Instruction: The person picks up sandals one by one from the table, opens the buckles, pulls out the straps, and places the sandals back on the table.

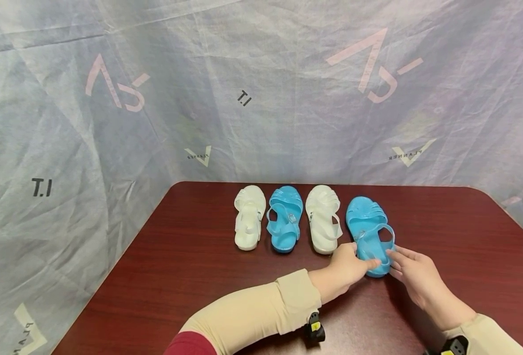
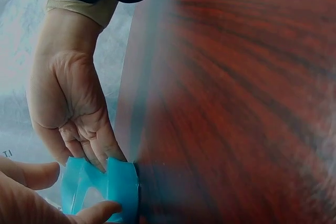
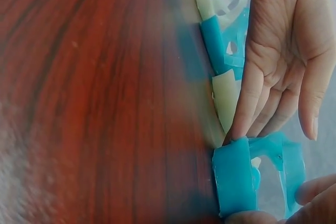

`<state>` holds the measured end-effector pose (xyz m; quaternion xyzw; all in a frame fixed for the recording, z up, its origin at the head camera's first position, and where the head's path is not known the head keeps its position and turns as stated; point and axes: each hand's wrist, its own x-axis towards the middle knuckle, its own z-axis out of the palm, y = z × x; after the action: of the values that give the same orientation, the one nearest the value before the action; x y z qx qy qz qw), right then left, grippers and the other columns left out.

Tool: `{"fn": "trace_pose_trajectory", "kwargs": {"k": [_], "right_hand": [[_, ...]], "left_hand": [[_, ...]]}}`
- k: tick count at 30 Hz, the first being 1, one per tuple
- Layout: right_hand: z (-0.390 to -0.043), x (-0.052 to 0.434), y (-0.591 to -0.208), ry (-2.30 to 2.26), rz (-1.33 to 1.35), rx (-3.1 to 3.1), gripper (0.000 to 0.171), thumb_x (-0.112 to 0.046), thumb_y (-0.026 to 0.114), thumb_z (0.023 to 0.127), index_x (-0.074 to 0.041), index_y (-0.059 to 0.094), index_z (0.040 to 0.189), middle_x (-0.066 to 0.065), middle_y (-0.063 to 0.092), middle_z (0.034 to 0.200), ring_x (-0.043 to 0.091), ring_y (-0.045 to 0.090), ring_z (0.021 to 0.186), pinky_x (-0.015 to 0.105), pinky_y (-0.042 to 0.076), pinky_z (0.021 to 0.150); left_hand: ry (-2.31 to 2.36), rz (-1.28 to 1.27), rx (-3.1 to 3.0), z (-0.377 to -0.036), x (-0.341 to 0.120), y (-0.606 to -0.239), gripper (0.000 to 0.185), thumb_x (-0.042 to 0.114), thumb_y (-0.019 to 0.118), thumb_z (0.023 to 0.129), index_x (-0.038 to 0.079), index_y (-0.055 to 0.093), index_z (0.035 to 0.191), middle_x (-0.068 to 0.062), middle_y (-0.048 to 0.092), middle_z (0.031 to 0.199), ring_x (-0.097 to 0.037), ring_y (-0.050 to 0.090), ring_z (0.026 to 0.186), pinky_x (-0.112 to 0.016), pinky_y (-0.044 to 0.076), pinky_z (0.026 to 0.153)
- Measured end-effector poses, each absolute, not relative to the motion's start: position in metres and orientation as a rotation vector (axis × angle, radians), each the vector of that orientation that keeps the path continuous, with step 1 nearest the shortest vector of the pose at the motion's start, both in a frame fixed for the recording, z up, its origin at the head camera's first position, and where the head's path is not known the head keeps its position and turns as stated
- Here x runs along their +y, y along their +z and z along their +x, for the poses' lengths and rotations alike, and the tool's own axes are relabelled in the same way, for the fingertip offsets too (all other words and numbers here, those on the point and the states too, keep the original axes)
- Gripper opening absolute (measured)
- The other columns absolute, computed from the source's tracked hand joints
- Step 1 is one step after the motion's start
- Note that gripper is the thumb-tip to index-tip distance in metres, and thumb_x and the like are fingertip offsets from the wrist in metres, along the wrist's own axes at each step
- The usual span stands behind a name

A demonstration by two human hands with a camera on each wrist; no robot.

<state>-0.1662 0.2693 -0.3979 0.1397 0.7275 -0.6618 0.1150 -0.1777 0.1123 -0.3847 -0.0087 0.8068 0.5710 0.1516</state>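
Observation:
Four jelly sandals stand in a row on the dark red table (image 1: 190, 276): white (image 1: 248, 218), blue (image 1: 284, 219), white (image 1: 323, 219) and blue (image 1: 367, 231). Both hands meet at the heel of the rightmost blue sandal (image 2: 113, 190) (image 3: 236, 177). My left hand (image 1: 346, 268) (image 3: 283, 51) touches the heel from the left with fairly straight fingers, its thumb lying across the heel's end. My right hand (image 1: 414, 273) (image 2: 68, 103) lays straight fingertips against the heel's right side. The sandal sits flat on the table.
A crinkled grey printed sheet (image 1: 261, 98) hangs behind and left of the table. The table's rounded back corners are near the sandals' toes. Bare wood lies to the left and right of the row. Both wrists carry small black cameras.

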Motion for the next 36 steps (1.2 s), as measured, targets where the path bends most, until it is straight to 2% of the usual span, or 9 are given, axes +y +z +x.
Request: {"fn": "trace_pose_trajectory", "kwargs": {"k": [4, 8, 10, 12, 14, 17, 20, 36], "right_hand": [[-0.164, 0.269, -0.397, -1.953, 0.418, 2.120, 0.073, -0.031, 0.042, 0.103, 0.009, 0.004, 0.151, 0.027, 0.005, 0.159, 0.034, 0.020, 0.141, 0.014, 0.052, 0.079], [-0.161, 0.269, -0.397, -1.960, 0.428, 2.093, 0.073, -0.031, 0.042, 0.103, 0.007, 0.002, 0.151, 0.024, 0.001, 0.159, 0.035, 0.017, 0.142, 0.012, 0.051, 0.077], [-0.160, 0.269, -0.397, -1.964, 0.437, 2.081, 0.073, -0.031, 0.043, 0.103, 0.007, 0.002, 0.151, 0.024, 0.001, 0.160, 0.034, 0.017, 0.142, 0.011, 0.050, 0.076], [-0.158, 0.270, -0.396, -1.968, 0.444, 2.074, 0.073, -0.031, 0.043, 0.103, 0.007, 0.003, 0.151, 0.024, 0.001, 0.160, 0.032, 0.019, 0.142, 0.011, 0.050, 0.075], [-0.156, 0.270, -0.396, -1.971, 0.446, 2.075, 0.073, -0.030, 0.044, 0.103, 0.007, 0.004, 0.151, 0.025, 0.002, 0.159, 0.025, 0.033, 0.138, 0.011, 0.050, 0.075], [-0.153, 0.271, -0.396, -1.971, 0.441, 2.080, 0.073, -0.030, 0.045, 0.103, 0.007, 0.004, 0.151, 0.026, 0.004, 0.159, 0.005, 0.055, 0.114, 0.011, 0.049, 0.075], [-0.152, 0.272, -0.397, -1.974, 0.438, 2.074, 0.074, -0.031, 0.045, 0.103, 0.008, 0.005, 0.151, 0.027, 0.006, 0.159, -0.012, 0.053, 0.089, 0.011, 0.050, 0.074], [-0.143, 0.277, -0.401, -1.937, 0.429, 2.056, 0.078, -0.035, 0.047, 0.102, 0.008, 0.006, 0.151, 0.028, 0.006, 0.159, -0.013, 0.054, 0.088, 0.017, 0.054, 0.078]], "left_hand": [[1.626, -0.016, 2.331, -0.175, 0.112, -0.384, 0.058, 0.020, 0.080, 0.081, 0.000, 0.057, 0.131, -0.005, 0.063, 0.125, -0.011, 0.059, 0.108, -0.029, 0.052, 0.088], [1.637, -0.019, 2.323, -0.171, 0.112, -0.384, 0.053, 0.020, 0.080, 0.080, 0.002, 0.061, 0.126, -0.002, 0.066, 0.115, -0.008, 0.059, 0.092, -0.027, 0.053, 0.079], [1.634, -0.013, 2.326, -0.170, 0.111, -0.384, 0.050, 0.020, 0.081, 0.080, 0.003, 0.062, 0.123, -0.001, 0.067, 0.111, -0.007, 0.058, 0.090, -0.026, 0.052, 0.077], [1.630, 0.000, 2.330, -0.168, 0.111, -0.385, 0.049, 0.021, 0.081, 0.080, 0.004, 0.063, 0.122, 0.000, 0.067, 0.109, -0.006, 0.058, 0.090, -0.025, 0.052, 0.077], [1.609, 0.020, 2.353, -0.167, 0.111, -0.385, 0.048, 0.021, 0.081, 0.079, 0.005, 0.064, 0.121, 0.002, 0.068, 0.109, -0.005, 0.059, 0.093, -0.024, 0.052, 0.079], [1.592, 0.038, 2.369, -0.166, 0.111, -0.386, 0.047, 0.022, 0.082, 0.079, 0.006, 0.065, 0.120, 0.003, 0.068, 0.108, -0.004, 0.059, 0.093, -0.023, 0.052, 0.079], [1.586, 0.035, 2.368, -0.165, 0.111, -0.386, 0.048, 0.022, 0.082, 0.079, 0.006, 0.065, 0.121, 0.002, 0.069, 0.108, -0.003, 0.059, 0.093, -0.023, 0.052, 0.080], [1.548, 0.027, 2.332, -0.156, 0.107, -0.386, 0.057, 0.022, 0.082, 0.079, 0.004, 0.060, 0.128, -0.001, 0.065, 0.122, -0.006, 0.058, 0.112, -0.025, 0.050, 0.091]]}}
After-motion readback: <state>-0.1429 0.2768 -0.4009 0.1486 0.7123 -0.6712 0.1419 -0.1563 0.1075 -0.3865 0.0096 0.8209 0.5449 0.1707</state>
